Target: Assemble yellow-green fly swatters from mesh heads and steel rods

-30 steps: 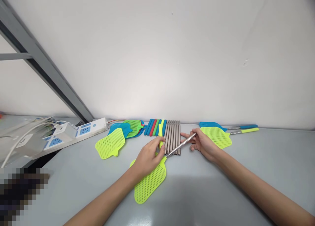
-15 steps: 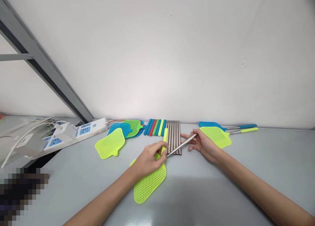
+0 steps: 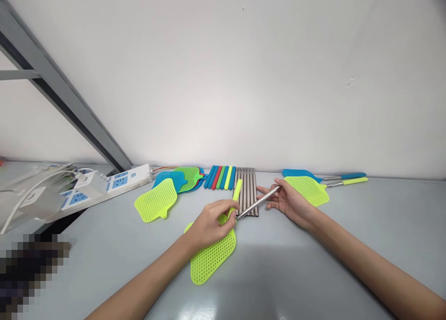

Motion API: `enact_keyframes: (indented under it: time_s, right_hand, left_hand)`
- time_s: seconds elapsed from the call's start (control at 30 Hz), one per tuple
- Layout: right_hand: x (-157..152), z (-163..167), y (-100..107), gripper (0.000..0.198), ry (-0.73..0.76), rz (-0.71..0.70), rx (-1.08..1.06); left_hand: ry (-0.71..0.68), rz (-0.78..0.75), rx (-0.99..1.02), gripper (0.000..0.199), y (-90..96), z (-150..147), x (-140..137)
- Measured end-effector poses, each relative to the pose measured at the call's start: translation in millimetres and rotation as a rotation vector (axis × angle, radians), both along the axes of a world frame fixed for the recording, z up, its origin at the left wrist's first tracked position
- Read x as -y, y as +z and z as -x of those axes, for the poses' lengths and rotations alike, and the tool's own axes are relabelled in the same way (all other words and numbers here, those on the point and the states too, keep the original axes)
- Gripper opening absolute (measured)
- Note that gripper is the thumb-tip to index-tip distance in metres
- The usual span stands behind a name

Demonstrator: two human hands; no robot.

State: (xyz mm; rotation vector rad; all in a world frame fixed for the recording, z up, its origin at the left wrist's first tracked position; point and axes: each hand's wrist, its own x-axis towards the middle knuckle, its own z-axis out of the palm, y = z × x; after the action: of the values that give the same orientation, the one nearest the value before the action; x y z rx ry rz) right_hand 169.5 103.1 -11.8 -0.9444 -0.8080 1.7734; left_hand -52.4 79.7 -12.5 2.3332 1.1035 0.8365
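My left hand [image 3: 214,225] is closed around a yellow-green handle sleeve [image 3: 238,190], which points up between its fingers. Below that hand, a yellow-green fly swatter head [image 3: 213,259] hangs out, its neck hidden in my fingers. A shiny metal rod [image 3: 258,202] runs aslant from my left fingertips to my right hand [image 3: 287,201]. My right thumb and forefinger pinch its upper end while the other fingers spread. Whether the rod's lower tip sits inside the swatter's neck, I cannot tell. Behind it lie several metal rods [image 3: 248,185] side by side.
A row of coloured handle sleeves [image 3: 219,177] lies by the wall. Left of it are loose swatter heads [image 3: 156,200] in green and blue. Two whole fly swatters [image 3: 306,190] rest at right. A power strip [image 3: 130,180] and plastic bags [image 3: 35,194] occupy the left side.
The upper end of the handle sleeve in my left hand has tipped slightly to the right. Both hands stay almost in place; the whole view has shifted a little.
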Motion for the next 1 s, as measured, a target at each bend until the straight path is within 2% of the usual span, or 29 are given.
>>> enact_keyframes:
  time_s: [0.2, 0.47, 1.0]
  right_hand:
    - [0.9, 5.2, -7.9, 0.033, -0.212, -0.149, 0.200]
    - [3.1, 2.4, -8.7, 0.046, -0.219, -0.258, 0.395]
    - [2.3, 1.5, -6.2, 0.043, -0.211, -0.169, 0.474]
  left_hand:
    - [-0.027, -0.007, 0.002, 0.016, 0.4, -1.1, 1.4]
    - [-0.056, -0.012, -0.099, 0.017, -1.7, -1.2, 1.9]
    - [-0.059, -0.084, -0.122, 0.019, -0.8, -2.3, 2.9]
